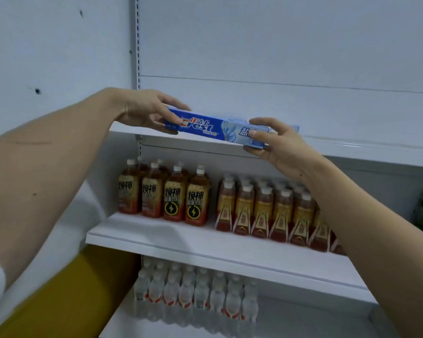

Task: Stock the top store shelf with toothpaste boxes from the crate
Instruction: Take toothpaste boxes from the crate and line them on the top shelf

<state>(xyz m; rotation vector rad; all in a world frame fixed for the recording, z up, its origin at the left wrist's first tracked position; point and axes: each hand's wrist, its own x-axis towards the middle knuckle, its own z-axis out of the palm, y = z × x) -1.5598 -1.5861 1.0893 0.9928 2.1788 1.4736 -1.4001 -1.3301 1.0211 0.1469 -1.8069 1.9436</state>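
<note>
Blue toothpaste box between both hands

Glossy card toothpaste box, matt shelf

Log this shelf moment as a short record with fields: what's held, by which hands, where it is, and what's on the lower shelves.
held item: blue toothpaste box, lengthwise, tilted slightly
left hand: grips the box's left end
right hand: grips the box's right end
position: at the front edge of the top shelf; resting or not, cannot tell
middle shelf: brown drink bottles
bottom shelf: clear water bottles
</note>
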